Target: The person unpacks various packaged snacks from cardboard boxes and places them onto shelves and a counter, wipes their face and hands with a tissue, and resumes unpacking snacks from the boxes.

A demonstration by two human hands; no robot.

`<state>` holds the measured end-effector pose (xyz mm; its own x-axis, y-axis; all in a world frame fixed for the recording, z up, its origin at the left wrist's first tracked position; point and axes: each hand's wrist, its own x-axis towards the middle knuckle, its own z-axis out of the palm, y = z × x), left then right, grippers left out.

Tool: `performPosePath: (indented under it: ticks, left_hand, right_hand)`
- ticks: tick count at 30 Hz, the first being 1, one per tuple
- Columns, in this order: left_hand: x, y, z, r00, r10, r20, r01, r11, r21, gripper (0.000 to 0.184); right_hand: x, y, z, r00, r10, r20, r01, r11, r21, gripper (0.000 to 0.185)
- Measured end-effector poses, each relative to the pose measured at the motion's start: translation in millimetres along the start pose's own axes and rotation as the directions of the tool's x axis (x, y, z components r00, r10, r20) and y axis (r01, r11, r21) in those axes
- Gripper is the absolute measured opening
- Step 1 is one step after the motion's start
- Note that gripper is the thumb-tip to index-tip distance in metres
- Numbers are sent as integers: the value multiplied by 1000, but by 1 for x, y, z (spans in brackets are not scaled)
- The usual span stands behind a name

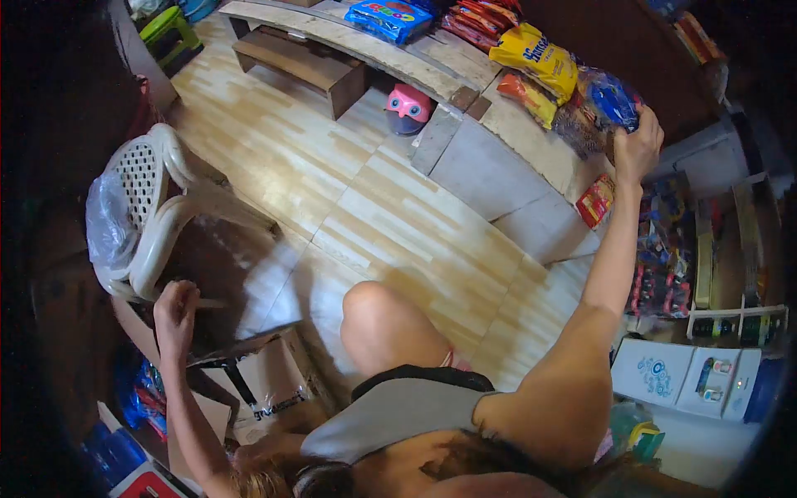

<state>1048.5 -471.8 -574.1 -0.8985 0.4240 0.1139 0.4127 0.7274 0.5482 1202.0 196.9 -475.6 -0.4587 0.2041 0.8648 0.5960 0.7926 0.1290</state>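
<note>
My right hand (638, 148) reaches out to the far right end of the counter, its fingers closed on a blue plastic packet (613, 98). Beside that packet lie a yellow snack bag (535, 60), an orange and yellow packet (528, 100) and a clear bag with dark contents (579, 130). Nearer my forearm is a red packet (595, 202). My left hand (176, 310) is raised at the left with curled fingers, close to the white plastic chair (170, 217). Whatever it may hold is hidden.
An open cardboard box (278, 386) stands on the floor below my left hand. The counter (461, 62) curves along the far side, with a wooden stool (303, 62) and a pink owl-faced container (408, 106) under it. Stocked shelves (664, 249) and a white dispenser (682, 378) are at right.
</note>
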Motion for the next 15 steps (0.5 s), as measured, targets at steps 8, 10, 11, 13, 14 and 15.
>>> performPosePath:
  ticks: [8, 10, 11, 13, 14, 15]
  left_hand:
    - [-22, -12, 4, 989, -119, 92, 113, 992, 64, 15]
    - [-33, -15, -1, 980, -163, 116, 151, 983, 101, 17]
    - [-38, -17, -4, 978, -172, 121, 161, 983, 92, 17]
    - [-48, -25, -11, 966, -237, 107, 229, 970, 74, 18]
    - [-60, -53, -6, 980, -193, 52, 182, 970, 163, 18]
    - [-64, -58, -8, 962, -261, 81, 254, 964, 83, 15]
  right_hand:
    - [-19, 78, 111, 996, 44, 71, -39, 996, -77, 45]
    - [-30, 84, 124, 990, 78, 115, -65, 992, -108, 44]
    - [-34, 85, 126, 961, 149, 234, -115, 982, -152, 46]
    - [-55, 114, 152, 951, 87, 297, -46, 988, -144, 56]
    - [-46, 95, 140, 885, 189, 426, -107, 972, -209, 56]
    - [-46, 103, 151, 868, 143, 475, -45, 976, -211, 57]
